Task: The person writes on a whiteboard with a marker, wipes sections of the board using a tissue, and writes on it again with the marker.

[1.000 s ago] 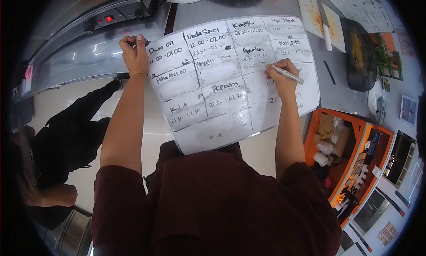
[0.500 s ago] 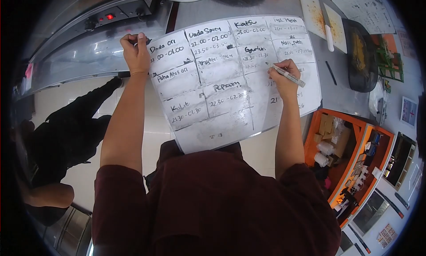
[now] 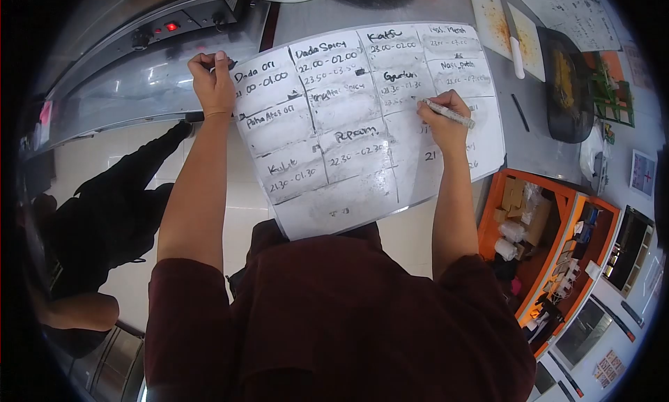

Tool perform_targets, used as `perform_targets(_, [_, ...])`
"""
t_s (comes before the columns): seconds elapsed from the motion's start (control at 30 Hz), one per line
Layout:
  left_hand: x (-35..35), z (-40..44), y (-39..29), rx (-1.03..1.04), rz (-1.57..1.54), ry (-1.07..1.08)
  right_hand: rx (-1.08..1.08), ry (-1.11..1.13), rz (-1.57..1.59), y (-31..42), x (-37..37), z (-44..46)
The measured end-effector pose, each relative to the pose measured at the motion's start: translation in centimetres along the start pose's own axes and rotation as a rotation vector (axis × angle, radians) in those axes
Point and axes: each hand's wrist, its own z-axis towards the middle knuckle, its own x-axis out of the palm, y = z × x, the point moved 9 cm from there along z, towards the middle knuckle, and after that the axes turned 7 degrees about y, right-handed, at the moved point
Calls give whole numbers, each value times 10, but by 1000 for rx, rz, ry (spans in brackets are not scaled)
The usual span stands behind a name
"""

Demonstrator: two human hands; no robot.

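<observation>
A whiteboard (image 3: pixel 355 203) ruled into boxes, with names and times in black writing, leans from the metal counter toward my body. My right hand (image 3: pixel 447 126) is closed around a pale marker (image 3: pixel 449 114), its tip end close to the board below the "23.30 - 01.30" line. Faint writing shows just left of that hand, which covers part of the box beneath. At the board's upper left corner is my left hand (image 3: pixel 212 85), fingers curled. A small dark thing shows by its fingertips, too little visible to name.
A knife (image 3: pixel 516 50) lies on stained cutting boards (image 3: pixel 491 18) at the upper right, beside a black tray (image 3: pixel 568 116) of yellowish food. A dark pen-like stick (image 3: pixel 520 112) rests nearby. An orange cabinet (image 3: pixel 493 200) stands at right. Another person in dark clothes (image 3: pixel 104 207) is at left.
My right hand and the marker have shifted very slightly left, and the marker's back end sits a little higher. My left hand stays at the corner. The other person has moved slightly.
</observation>
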Motion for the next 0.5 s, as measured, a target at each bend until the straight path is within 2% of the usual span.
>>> perform_targets(0.5, [-1, 3, 7, 41, -8, -13, -20, -12, 19, -1, 0, 1])
